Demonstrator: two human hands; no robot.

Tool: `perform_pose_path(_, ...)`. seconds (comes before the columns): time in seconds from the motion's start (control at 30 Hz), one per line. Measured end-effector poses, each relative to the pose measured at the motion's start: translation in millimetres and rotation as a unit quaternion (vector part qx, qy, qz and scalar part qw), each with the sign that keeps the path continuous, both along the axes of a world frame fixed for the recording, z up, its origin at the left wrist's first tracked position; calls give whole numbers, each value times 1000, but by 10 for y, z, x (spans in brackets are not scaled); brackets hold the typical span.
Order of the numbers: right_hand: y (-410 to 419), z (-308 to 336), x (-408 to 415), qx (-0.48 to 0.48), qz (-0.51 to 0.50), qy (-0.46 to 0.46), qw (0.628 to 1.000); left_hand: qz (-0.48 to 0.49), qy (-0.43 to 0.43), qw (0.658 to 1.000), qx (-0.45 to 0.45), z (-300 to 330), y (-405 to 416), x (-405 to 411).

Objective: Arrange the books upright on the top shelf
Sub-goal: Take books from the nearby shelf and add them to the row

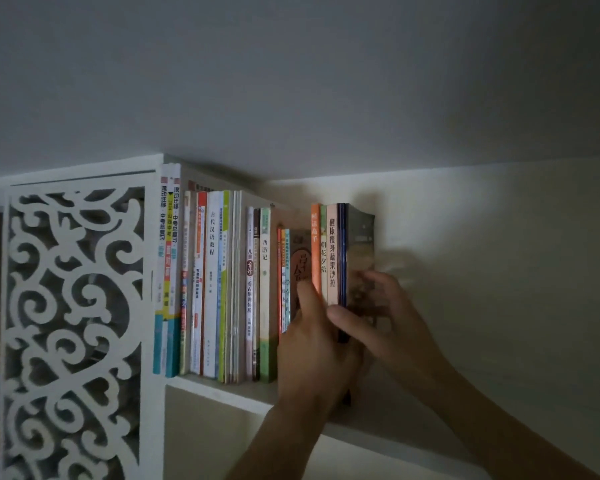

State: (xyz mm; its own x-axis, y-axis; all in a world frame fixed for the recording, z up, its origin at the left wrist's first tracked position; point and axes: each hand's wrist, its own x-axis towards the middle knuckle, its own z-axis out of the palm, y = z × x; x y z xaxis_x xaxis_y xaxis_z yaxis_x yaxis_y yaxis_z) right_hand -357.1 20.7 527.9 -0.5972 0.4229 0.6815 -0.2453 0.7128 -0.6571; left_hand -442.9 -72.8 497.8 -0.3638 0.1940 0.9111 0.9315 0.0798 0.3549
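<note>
A row of upright books [215, 285] fills the left part of the white top shelf [222, 388]. To their right a small bundle of books [333, 251], with orange, cream and blue spines, stands upright, pinched between my hands. My left hand [312, 344] presses the bundle's left side with its thumb on the orange spine. My right hand [381, 320] holds the bundle's right cover, its fingers blurred. A red-brown book [300, 258] leans just behind my left thumb.
A white carved fretwork panel [73, 323] closes the shelf unit's left side. The pale wall [499, 254] runs behind the shelf's right end and the ceiling hangs close above the books. The lower compartment [215, 441] is dim.
</note>
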Motion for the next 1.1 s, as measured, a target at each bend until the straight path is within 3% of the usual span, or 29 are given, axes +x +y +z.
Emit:
perform_pose_path(0.17, -79, -8, -79, 11, -77, 25, 997, -55, -27, 989, -134, -204, -194, -24)
perform_pose_path(0.33, -136, -53, -134, 107, -156, 2, 982, -122, -53, 970, -204, -179, -335, -35)
perform_pose_path(0.37, -138, -51, -140, 115, -159, -3, 981, -115, -49, 973, -193, -182, -390, -20)
perform_pose_path(0.43, -146, -54, -156, 113, -157, -4, 981, -10, -6, 995, -95, -207, -464, -15)
perform_pose_path(0.53, -158, -63, -184, 100, -146, 4, 984, 129, -10, 991, -26, -165, -426, 5)
perform_pose_path(0.67, -149, -63, -203, 89, -143, 4, 986, 171, -39, 983, -47, -96, -273, 71)
perform_pose_path(0.83, -120, -64, -139, 87, -112, -9, 990, 179, -81, 980, 20, 16, -181, 165)
perform_pose_path(1.0, -143, -56, -95, 70, -64, -30, 995, 228, -57, 960, -154, 168, -231, 99)
perform_pose_path(1.1, -183, -32, -65, 62, -45, -32, 997, 223, -68, 957, -174, 202, -351, 151)
